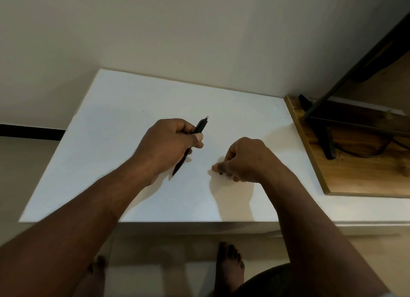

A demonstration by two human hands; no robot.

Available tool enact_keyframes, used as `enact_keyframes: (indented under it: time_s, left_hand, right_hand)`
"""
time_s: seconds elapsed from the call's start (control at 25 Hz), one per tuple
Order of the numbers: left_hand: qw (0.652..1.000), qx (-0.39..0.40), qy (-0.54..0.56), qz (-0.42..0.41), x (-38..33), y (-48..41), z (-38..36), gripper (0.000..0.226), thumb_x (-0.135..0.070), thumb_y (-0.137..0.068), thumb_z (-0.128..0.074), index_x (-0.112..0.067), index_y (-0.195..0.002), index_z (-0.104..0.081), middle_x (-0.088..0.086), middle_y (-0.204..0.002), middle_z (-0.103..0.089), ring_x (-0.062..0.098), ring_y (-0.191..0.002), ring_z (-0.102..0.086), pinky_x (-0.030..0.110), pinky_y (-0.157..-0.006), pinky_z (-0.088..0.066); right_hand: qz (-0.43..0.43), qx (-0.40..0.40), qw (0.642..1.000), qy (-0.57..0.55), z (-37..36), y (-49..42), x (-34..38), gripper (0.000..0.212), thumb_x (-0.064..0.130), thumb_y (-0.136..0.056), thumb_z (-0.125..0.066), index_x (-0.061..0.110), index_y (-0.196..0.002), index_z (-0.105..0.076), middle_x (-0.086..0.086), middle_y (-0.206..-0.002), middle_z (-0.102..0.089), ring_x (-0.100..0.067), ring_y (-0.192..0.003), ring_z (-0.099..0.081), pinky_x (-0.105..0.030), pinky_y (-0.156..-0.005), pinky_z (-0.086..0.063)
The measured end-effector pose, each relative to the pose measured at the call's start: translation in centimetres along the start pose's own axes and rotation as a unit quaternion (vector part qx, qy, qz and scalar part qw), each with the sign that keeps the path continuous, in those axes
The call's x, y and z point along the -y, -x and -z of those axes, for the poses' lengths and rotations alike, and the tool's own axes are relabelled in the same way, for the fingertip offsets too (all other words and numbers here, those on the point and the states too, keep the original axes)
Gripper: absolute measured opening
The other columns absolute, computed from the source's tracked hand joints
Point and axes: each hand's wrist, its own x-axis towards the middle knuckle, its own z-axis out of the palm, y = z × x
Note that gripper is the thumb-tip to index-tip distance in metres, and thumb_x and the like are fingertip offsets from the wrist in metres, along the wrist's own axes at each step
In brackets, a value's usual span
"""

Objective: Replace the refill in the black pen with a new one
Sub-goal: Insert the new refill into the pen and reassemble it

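- While your left hand grips the black pen above the table centre, your right hand pinches a small dark part.
- Likely disassembly; next, pull the refill.

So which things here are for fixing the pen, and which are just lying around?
For the job: black pen in the left hand; small dark piece pinched by the right hand.
Just there: wooden board, black stand on it.

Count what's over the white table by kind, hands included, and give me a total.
hands: 2, left hand and right hand
black pen: 1, gripped by the left hand
small dark piece: 1, pinched by the right hand, too small to identify
Total: 4
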Motion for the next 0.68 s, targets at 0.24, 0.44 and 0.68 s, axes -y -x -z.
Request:
enact_keyframes:
  time_s: [0.24,0.44,0.68]
  left_hand:
    - [1.0,-0.003,0.004,-0.002,-0.1,0.1,-0.1,0.007,-0.028,-0.091,-0.076,-0.021,-0.092,-0.079,-0.01,-0.083,-0.081,0.015,-0.074,-0.074,0.007,-0.048,-0.046]
    - [1.0,-0.001,-0.014,-0.002,0.0,0.1,-0.2,0.007,-0.031,-0.09,-0.076,-0.024,-0.09,-0.078,-0.012,-0.082,-0.081,0.013,-0.075,-0.074,0.01,-0.051,-0.048]
    - [0.999,0.005,-0.037,-0.014,0.0,0.2,-0.1,0.007,-0.034,-0.087,-0.078,-0.027,-0.087,-0.078,-0.013,-0.081,-0.08,0.011,-0.073,-0.074,0.026,-0.066,-0.05]
  right_hand:
    - [0.001,-0.02,1.0,0.021,-0.7,0.0,0.4,0.017,0.024,-0.08,-0.078,0.01,-0.089,-0.075,-0.009,-0.092,-0.077,-0.029,-0.087,-0.076,-0.043,-0.084,-0.065]
    - [0.036,-0.02,0.997,-0.067,-0.4,0.0,0.4,0.018,0.022,-0.085,-0.074,0.007,-0.077,-0.079,-0.01,-0.077,-0.08,-0.028,-0.077,-0.078,-0.037,-0.072,-0.066]
    - [0.077,-0.052,0.863,-0.496,0.9,0.1,1.3,0.013,0.014,-0.099,-0.071,0.005,-0.09,-0.073,-0.007,-0.085,-0.083,-0.021,-0.072,-0.081,-0.024,-0.062,-0.06]
